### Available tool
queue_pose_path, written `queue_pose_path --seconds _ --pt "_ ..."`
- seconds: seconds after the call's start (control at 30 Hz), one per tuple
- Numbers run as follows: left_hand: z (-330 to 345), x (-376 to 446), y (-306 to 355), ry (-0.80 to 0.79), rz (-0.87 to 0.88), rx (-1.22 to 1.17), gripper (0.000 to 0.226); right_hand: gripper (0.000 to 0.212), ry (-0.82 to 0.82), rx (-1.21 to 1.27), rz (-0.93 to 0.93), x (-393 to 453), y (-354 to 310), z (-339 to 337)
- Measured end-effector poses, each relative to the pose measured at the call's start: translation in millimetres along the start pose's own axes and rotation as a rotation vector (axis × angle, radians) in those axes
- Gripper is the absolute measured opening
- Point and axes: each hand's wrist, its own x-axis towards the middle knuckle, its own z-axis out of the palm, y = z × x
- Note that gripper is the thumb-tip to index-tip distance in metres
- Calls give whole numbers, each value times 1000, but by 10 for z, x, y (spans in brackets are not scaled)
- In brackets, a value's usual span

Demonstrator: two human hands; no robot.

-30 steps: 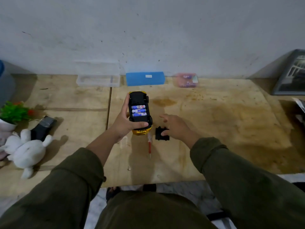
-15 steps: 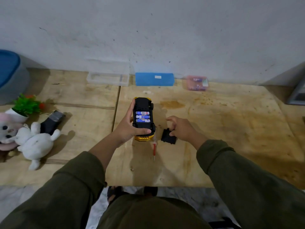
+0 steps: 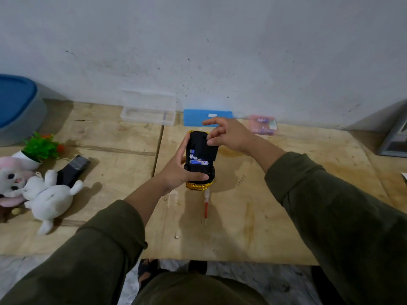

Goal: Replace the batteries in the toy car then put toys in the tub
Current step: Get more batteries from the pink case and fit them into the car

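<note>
Car (image 3: 199,170) sits belly-up at mid-frame, held just above the table (image 3: 286,205), with its gold nose toward the bottom of the picture. The left hand (image 3: 178,172) is wrapped round its side, thumb across the near end. The right hand (image 3: 229,135) pinches the black cover (image 3: 206,148) and lays it over the battery bay; the index finger sticks out free. By my reckoning the battery swap is nearly done: cells are in, the cover is only half on, and it likely needs screwing down. No toy has gone into the tub (image 3: 19,106) at far left, which has its blue lid on.

Counting, biggest first:
- one tub
- two plush toys at lower left, a white bunny (image 3: 48,199) and a pink-and-white plush (image 3: 11,179) behind it
- one car
- one clear case (image 3: 148,114) and one blue case (image 3: 208,117) along the wall
- one potted plant (image 3: 37,150) and one dark gadget (image 3: 73,170), which I can't identify
- one pink packet (image 3: 263,126), upper right of the car
- one screwdriver (image 3: 206,205) lying below the car
- batteries (image 3: 198,161): one blue cell shows whole and the ends of others peep out beside the cover; the total is hidden
</note>
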Motion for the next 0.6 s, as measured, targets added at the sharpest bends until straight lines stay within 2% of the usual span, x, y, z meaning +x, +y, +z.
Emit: queue_pose_path --seconds 0.17,0.5,0.6 --pt "10 26 55 -5 21 -28 128 51 -54 -111 -32 73 -83 84" --pt "-3 11 66 38 45 -73 122 38 -34 -35 -48 73 -156 190" --pt "-8 5 86 24 69 -29 123 41 -54 -140 -62 80 -160 174"
